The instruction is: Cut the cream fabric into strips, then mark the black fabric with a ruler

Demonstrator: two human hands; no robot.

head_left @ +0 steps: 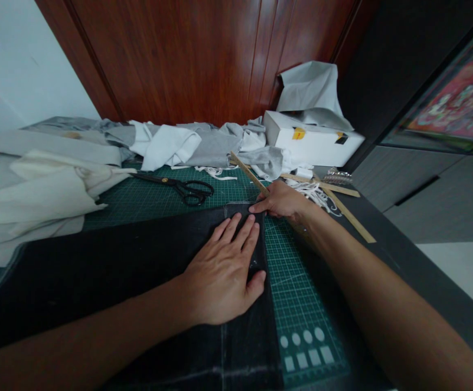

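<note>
A long piece of black fabric (109,260) lies across the green cutting mat (301,293), with light stitching along its far right corner and a pale line running over its near part. My left hand (224,271) presses flat on the fabric, fingers stretched out toward that corner. At the corner, my right hand (283,200) is closed around a thin wooden ruler (248,172), its thumb touching the fabric edge. The ruler slants away to the upper left; the hand covers its middle. Black-handled scissors (179,185) rest on the mat beyond the fabric.
Cream and pale cloth (52,184) is heaped at the left. Grey and white scraps (207,142) line the back, before a brown wooden panel (187,60). A white box (313,141) stands back right, near white cords (315,194) and wooden strips (350,216).
</note>
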